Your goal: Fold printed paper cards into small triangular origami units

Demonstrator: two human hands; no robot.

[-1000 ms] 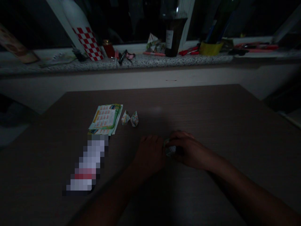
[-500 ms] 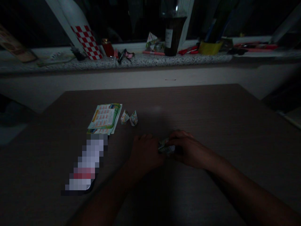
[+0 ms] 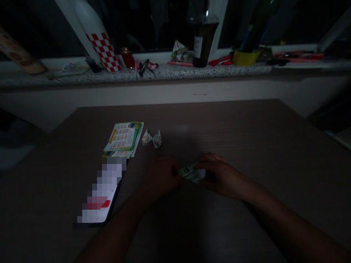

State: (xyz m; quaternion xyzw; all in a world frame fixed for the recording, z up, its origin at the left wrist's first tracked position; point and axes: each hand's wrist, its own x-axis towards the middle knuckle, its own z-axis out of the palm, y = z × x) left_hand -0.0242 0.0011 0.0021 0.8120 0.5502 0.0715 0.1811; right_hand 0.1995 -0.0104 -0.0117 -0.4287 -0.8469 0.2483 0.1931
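A small folded piece of printed paper (image 3: 192, 174), green and white, lies low over the table between my hands. My left hand (image 3: 161, 176) is closed, with thumb and finger pinched at the paper's left corner. On the other side my right hand (image 3: 221, 174) grips the right end, fingers over the top and thumb underneath, covering that end. Two small folded paper shapes (image 3: 151, 138) with pointed tips stand beyond my left hand. To their left is a stack of printed sheets (image 3: 123, 137).
A phone (image 3: 100, 197) with a lit, blurred screen lies left of my left forearm. Along the stone windowsill (image 3: 161, 75) behind the table stand a red-and-white checkered bottle (image 3: 105, 51), a dark cup (image 3: 201, 45) and a yellow container (image 3: 246, 57).
My left hand has shifted left and curled tighter, so more of the folded paper shows between my hands. The right hand stays nearly in place.
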